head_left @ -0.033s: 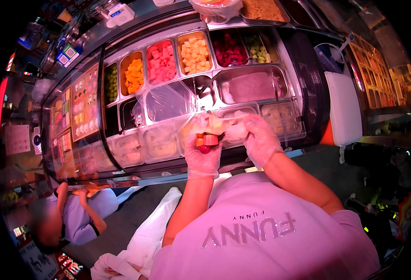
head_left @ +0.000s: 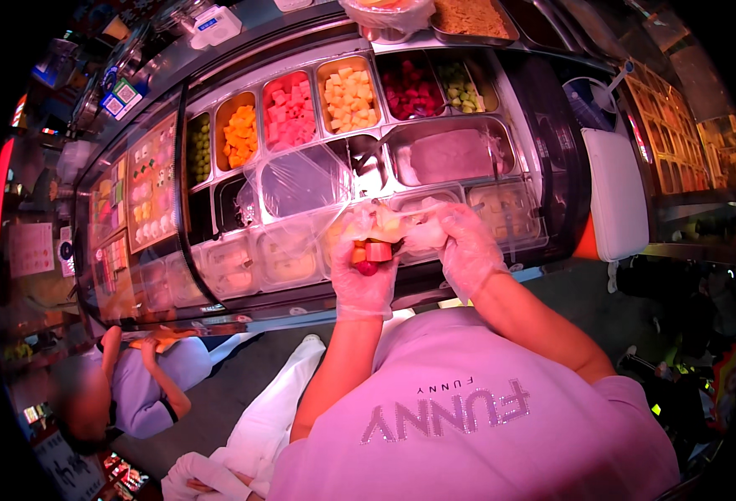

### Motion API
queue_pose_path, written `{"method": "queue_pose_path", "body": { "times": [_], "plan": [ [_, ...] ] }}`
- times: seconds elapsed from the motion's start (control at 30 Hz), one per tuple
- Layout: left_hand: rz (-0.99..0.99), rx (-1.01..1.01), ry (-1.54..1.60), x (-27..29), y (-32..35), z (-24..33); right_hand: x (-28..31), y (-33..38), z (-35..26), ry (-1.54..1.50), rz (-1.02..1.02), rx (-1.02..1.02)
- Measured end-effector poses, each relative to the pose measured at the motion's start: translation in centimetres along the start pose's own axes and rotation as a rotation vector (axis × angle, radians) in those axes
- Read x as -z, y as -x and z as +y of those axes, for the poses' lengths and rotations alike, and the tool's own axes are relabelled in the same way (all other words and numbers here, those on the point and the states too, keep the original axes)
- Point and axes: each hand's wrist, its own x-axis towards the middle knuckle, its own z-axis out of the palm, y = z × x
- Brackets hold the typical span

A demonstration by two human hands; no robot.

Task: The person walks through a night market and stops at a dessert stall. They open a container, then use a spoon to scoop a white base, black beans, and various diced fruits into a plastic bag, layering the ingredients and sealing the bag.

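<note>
My left hand [head_left: 361, 290], in a clear plastic glove, is closed around a bundle of cut fruit [head_left: 376, 251], with red, orange and yellow pieces showing at the palm. A pale, soft, thin wrap [head_left: 421, 232] stretches from the fruit toward my right hand [head_left: 471, 252], also gloved. The right fingers pinch this wrap at its right side. Both hands are held over the near row of lidded clear tubs [head_left: 289, 255]. I cannot tell exactly what the wrap is made of.
Metal pans of diced fruit, such as a pink one [head_left: 289, 108] and a yellow one [head_left: 350, 96], line the counter's far side. A shallow steel pan [head_left: 451, 150] sits in the middle. A white lid-like panel [head_left: 617, 196] stands right. Another person [head_left: 147, 384] is at the left.
</note>
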Motion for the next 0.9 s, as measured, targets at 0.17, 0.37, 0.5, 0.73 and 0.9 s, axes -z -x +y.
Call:
{"method": "queue_pose_path", "body": {
  "times": [0.17, 0.37, 0.5, 0.73, 0.9],
  "plan": [
    [-0.134, -0.025, 0.08, 1.5, 0.9, -0.5, 0.0, 0.0, 0.1, 0.532, -0.023, 0.325],
    [-0.195, -0.021, -0.149, 0.7, 2.0, 0.0, -2.2, -1.1, -3.1, 1.087, -0.146, 0.525],
    [-0.181, 0.026, -0.189, 0.3, 2.9, -0.5, -4.5, -1.9, -4.3, 1.299, -0.335, 0.751],
    [-0.1, 0.236, -0.128, -1.3, 3.3, -0.8, -14.5, -1.1, -4.0, 2.452, -0.711, 0.117],
    [-0.215, 0.296, 0.115, 2.5, 1.0, -2.0, -13.0, 0.7, 6.5, 2.561, -0.572, 0.5]
  ]
}}
